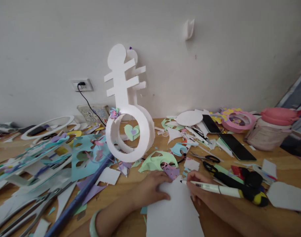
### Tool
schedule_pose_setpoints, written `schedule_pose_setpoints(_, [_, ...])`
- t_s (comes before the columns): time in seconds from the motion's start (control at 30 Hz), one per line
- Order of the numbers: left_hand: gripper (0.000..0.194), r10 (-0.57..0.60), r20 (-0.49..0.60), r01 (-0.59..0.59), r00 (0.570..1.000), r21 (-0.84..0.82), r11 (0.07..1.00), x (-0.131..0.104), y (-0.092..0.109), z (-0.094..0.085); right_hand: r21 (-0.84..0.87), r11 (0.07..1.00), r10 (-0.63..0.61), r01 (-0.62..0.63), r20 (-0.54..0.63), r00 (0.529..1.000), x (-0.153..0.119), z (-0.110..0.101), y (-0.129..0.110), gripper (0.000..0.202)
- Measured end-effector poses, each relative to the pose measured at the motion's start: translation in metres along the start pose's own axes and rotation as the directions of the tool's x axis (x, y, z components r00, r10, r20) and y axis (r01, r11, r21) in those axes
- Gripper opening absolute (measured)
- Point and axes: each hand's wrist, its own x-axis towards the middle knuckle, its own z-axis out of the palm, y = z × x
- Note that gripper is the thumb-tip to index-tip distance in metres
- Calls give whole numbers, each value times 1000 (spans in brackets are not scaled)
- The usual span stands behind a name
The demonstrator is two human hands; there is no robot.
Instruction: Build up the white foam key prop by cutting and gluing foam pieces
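Observation:
A white sheet (173, 210) lies at the bottom centre, its edges uneven. My left hand (152, 189) rests on its upper left part, fingers spread and thumb apart. In my right hand (198, 189) is a white marker (217, 188), its dark tip at the sheet's upper edge. Behind the sheet stands a white foam-like figure (119, 79) with a round head, side bars and a ring base. A small pink and purple flower (114, 113) sits on the ring, and a green heart (132, 132) shows through its opening.
Large scissors (43, 204) and a blue rod (81, 197) lie on the left among coloured scraps. Toward the right are small scissors (212, 159), a black-handled tool (230, 181), two dark phones (236, 147), a pink tape roll (235, 124) and a pink-lidded jar (270, 131).

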Motion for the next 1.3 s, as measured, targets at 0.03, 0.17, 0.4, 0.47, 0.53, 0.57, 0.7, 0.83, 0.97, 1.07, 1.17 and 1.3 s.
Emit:
schedule_pose_setpoints(0.03, [46,7,6,-7,1000,10,1000,1,-1,0,-20,1000,12,-12,-1,1000,3,2,2,37])
schedule_pose_setpoints(0.17, [47,24,29,-25,999,37,999,1,-3,-1,-18,999,50,-51,-24,998,13,8,2,39])
schedule_pose_setpoints(0.4, [45,34,26,-36,999,53,998,0,-2,-1,-141,987,63,-74,-82,995,13,11,-2,33])
schedule_pose_setpoints(0.47, [45,31,29,-33,999,56,998,-1,-2,-1,-148,986,70,-84,-98,993,14,12,-2,32])
schedule_pose_setpoints(0.53, [46,19,31,-20,999,59,998,-1,-2,-1,-154,984,78,-94,-108,991,15,13,-3,31])
schedule_pose_setpoints(0.57, [46,13,31,-15,999,60,998,-1,-2,-1,-155,983,82,-99,-110,991,15,13,-4,31])
schedule_pose_setpoints(0.7, [45,28,19,-29,999,58,998,-2,-2,-1,-144,983,105,-115,-77,991,15,14,-12,31])
schedule_pose_setpoints(0.83, [42,53,9,-53,999,61,997,-2,-2,0,-94,989,107,-112,-64,992,13,13,-18,31])
schedule_pose_setpoints(0.97, [42,59,13,-60,998,76,995,-2,-5,1,-27,997,78,-79,-27,997,13,9,-21,31])
schedule_pose_setpoints(1.07, [42,67,17,-68,998,77,995,-1,-8,1,1,999,53,-53,-25,998,13,7,-22,34])
schedule_pose_setpoints(1.17, [43,59,20,-60,998,80,995,-1,-7,1,-29,998,52,-54,-71,996,13,9,-19,31])
schedule_pose_setpoints(1.3, [44,41,23,-43,999,83,996,-1,-5,1,-125,992,13,-24,-94,996,15,12,-10,30])
